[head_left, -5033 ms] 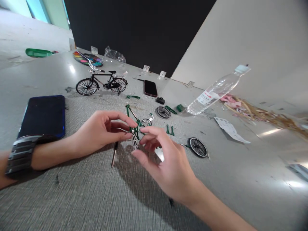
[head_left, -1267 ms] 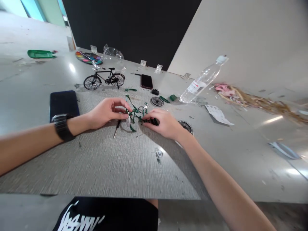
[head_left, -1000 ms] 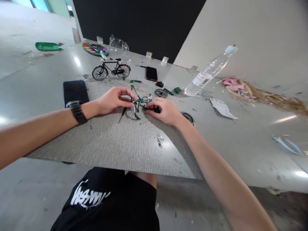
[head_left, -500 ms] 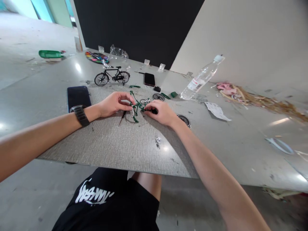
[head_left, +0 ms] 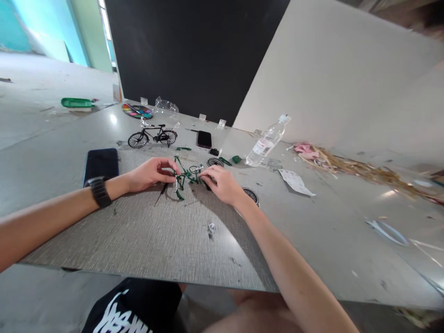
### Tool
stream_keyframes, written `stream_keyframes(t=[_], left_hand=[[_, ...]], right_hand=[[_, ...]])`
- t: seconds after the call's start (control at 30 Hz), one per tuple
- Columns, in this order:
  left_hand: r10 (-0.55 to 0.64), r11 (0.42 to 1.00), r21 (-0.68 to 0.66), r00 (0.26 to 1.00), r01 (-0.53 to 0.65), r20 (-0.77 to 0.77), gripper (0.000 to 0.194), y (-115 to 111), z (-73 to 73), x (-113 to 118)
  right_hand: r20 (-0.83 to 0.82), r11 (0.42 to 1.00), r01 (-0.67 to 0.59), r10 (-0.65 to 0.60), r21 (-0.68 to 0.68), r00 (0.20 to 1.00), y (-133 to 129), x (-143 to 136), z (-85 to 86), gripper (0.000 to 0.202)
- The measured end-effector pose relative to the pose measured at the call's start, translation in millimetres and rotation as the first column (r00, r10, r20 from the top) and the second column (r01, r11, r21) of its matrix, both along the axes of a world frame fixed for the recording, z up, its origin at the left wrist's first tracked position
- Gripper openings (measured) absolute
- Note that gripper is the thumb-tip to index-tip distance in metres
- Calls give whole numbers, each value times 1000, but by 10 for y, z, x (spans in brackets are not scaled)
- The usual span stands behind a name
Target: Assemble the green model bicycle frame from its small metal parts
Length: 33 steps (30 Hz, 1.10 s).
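Observation:
A green model bicycle frame lies on the grey table between my hands. My left hand pinches its left end with thumb and fingertips. At the right end of the frame, the fingertips of my right hand are drawn together; whatever is between them is too small to make out. A dark piece shows partly under that hand. A thin screwdriver-like tool lies below my left fingers. One loose spoked wheel sits behind my right hand, another wheel beside its wrist.
A finished-looking black model bicycle stands at the back left. Around it are a dark phone-like slab, a paint palette and a smaller phone. To the right are a plastic bottle, a paper sheet and raffia-like strands.
The camera has tilted up and a little right, so everything sits lower and further left. Both hands stay at the green frame, and the right fingers have shifted slightly.

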<state>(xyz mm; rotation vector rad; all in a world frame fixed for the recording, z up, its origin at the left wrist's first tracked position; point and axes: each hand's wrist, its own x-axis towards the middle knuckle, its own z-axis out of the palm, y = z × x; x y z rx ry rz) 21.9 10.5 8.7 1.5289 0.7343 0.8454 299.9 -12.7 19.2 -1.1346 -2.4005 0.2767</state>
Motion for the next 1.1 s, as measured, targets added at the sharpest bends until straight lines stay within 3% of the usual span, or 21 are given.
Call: stream_keyframes(t=[0.33,0.57,0.77,0.97,1.1], left_hand=[[-13,999,-34,1000,14,20,31,-6,-9,-2],[47,983,-182,992,-25,119,94,-72,43,16],[-5,987,-157,994,22,109,80,-36,12,6],[-53,994,-91,995,61,85,83,23,-60,-29],[-79,994,-73,995,84,63,73,61,-108,-31]], right_hand=[[7,997,74,-74,-21,997,-131,18,102,21],[3,993,114,-114,0,993,-147,47,145,21],[-30,993,121,-121,0,992,-134,46,146,20],[-17,992,124,-123,11,992,-104,79,116,20],[-13,992,129,-129,-3,992,-102,88,93,20]])
